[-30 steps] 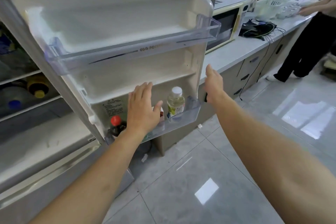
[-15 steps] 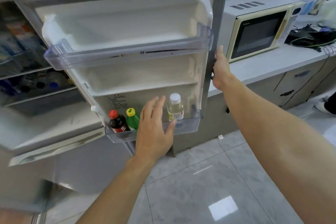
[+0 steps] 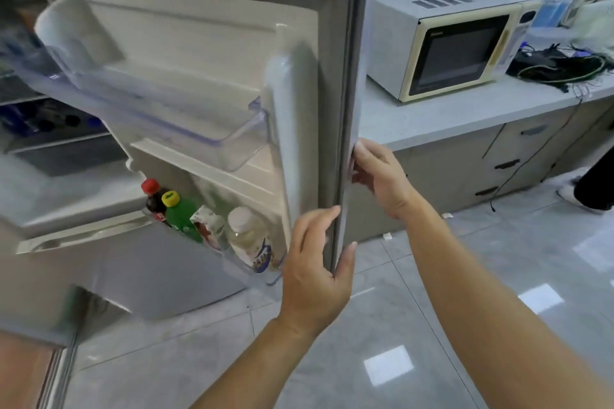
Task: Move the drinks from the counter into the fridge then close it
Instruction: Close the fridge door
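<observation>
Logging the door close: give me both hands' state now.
Left hand: open, fingers straight by the door edge, holding nothing.
Right hand: on the door's outer edge; whether its fingers curl round it cannot be told.

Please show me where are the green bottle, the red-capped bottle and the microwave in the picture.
green bottle (image 3: 182, 221): head view, on its green body, in the lower door shelf.
red-capped bottle (image 3: 150, 186): head view, on its red cap.
microwave (image 3: 460, 53): head view, on its dark door window.
</observation>
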`<state>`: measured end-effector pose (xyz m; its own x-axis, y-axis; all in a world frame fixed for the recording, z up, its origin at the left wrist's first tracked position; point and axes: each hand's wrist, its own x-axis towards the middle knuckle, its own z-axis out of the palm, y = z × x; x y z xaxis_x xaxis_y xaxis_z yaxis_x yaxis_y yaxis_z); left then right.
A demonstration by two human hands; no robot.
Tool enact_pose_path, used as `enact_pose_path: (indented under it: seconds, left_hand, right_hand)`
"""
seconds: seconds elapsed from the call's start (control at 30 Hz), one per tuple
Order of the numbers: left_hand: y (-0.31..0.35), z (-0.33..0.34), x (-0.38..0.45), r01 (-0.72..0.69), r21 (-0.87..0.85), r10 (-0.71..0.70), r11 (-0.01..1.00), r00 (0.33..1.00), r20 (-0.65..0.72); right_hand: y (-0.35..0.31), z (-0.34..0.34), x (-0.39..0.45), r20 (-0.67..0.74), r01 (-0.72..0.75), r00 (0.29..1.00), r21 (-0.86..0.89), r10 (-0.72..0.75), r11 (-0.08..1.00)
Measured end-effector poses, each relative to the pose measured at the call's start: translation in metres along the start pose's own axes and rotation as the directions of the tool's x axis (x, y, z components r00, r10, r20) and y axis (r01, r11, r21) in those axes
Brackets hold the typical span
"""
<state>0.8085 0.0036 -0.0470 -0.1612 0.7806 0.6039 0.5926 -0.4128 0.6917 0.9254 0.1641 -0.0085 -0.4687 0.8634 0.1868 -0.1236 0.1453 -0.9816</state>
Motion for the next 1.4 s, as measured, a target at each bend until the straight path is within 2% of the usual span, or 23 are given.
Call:
enact_pose_path:
  seconds: [0.1,0.2,0.4,0.53,0.7,0.8,0.93,1.03,1.1,1.2,1.3,1.4]
  left_hand:
    - [-0.004,-0.030,-0.027,0.042,0.024,-0.038,0.999,0.989,-0.141]
    - [-0.011,-0.069,-0.054,0.085,0.108,-0.053,0.991,0.962,-0.266]
    - [-0.019,-0.157,-0.100,0.193,0.210,-0.073,0.958,0.879,-0.472]
    - [-0.031,-0.217,-0.117,0.321,0.279,-0.088,0.905,0.783,-0.616]
    - [-0.067,-0.287,-0.117,0.505,0.230,-0.143,0.832,0.595,-0.791]
    - [-0.095,-0.337,-0.105,0.581,0.139,-0.228,0.802,0.513,-0.828]
    - [-0.145,-0.404,-0.082,0.645,0.121,-0.286,0.754,0.490,-0.823]
    - [-0.186,-0.451,-0.060,0.689,0.125,-0.305,0.714,0.467,-0.830]
    - [-0.214,-0.481,-0.043,0.687,0.122,-0.321,0.717,0.481,-0.816]
    - [-0.256,-0.524,-0.016,0.658,0.094,-0.384,0.747,0.543,-0.747]
    - [-0.299,-0.561,0.016,0.647,0.081,-0.460,0.759,0.619,-0.636]
    - [-0.337,-0.579,0.049,0.670,0.119,-0.508,0.733,0.655,-0.560]
  right_hand:
    - [-0.011,0.041,-0.019,0.203,0.018,0.979,0.025,-0.023,1.000]
    - [-0.028,0.091,-0.030,0.381,0.009,0.924,0.079,-0.039,0.997]
    - [-0.059,0.205,-0.029,0.561,0.109,0.826,-0.063,-0.055,0.992]
    - [-0.053,0.281,-0.028,0.587,0.146,0.807,-0.095,-0.063,0.985]
    - [-0.037,0.366,-0.024,0.671,0.084,0.741,-0.055,-0.025,0.995]
    - [-0.025,0.407,-0.014,0.621,0.133,0.783,-0.128,-0.025,0.983]
    - [-0.007,0.452,0.023,0.344,0.202,0.935,-0.298,-0.092,0.933]
    - [0.004,0.477,0.059,0.219,0.318,0.945,-0.439,-0.243,0.840]
    - [0.011,0.493,0.084,0.183,0.394,0.919,-0.507,-0.350,0.767]
    - [0.019,0.512,0.117,0.113,0.406,0.894,-0.614,-0.434,0.677]
    - [0.030,0.530,0.145,0.085,0.366,0.892,-0.713,-0.443,0.599]
    - [0.042,0.547,0.171,0.070,0.277,0.924,-0.800,-0.375,0.533]
